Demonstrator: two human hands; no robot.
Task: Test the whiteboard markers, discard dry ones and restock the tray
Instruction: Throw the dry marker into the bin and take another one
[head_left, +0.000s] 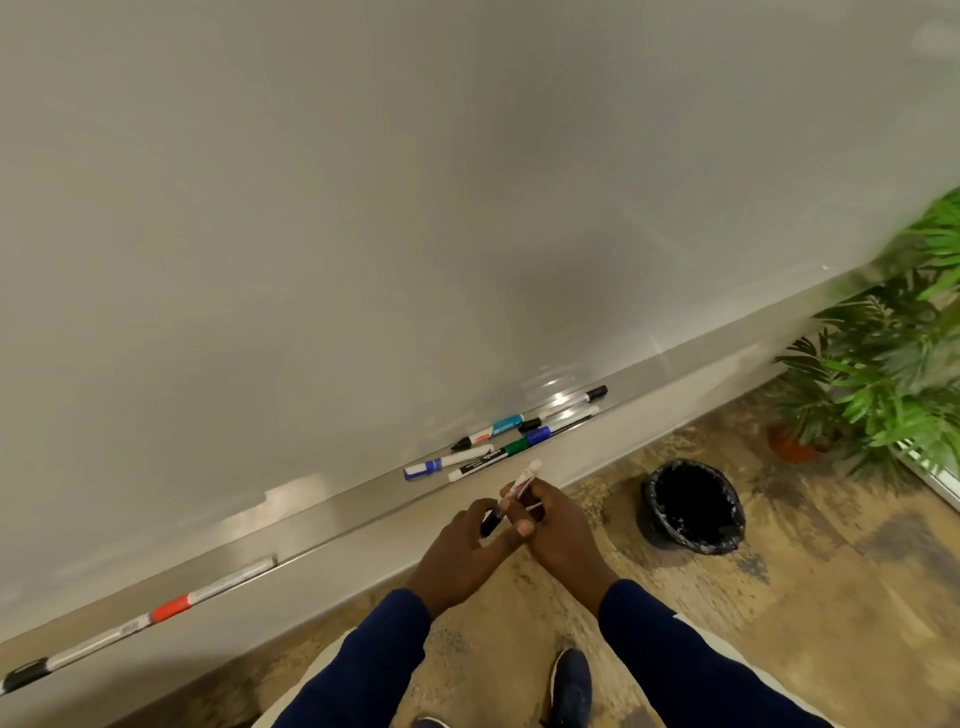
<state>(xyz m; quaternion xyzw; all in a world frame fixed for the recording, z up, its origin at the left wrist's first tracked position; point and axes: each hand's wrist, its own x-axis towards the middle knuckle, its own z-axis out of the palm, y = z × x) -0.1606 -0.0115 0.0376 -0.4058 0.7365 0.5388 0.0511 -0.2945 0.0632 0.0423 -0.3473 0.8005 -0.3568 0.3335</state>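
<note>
a white-barrelled marker with a dark cap (511, 493) is clamped in the right hand (558, 535), its cap pinched by the left hand (467, 551); uncapping for a test stroke seems next.

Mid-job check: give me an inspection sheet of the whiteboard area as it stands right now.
Surface: whiteboard shows no marks; tray runs along its foot.
Job's things: cluster of markers lying loose in the tray; a long row of markers end to end further left; bin with black liner on the floor.
Clutter: nothing seen.
Grippers: left hand and right hand both hold one marker.
Cables: nothing seen.
Surroundings: potted plant at right.
</note>
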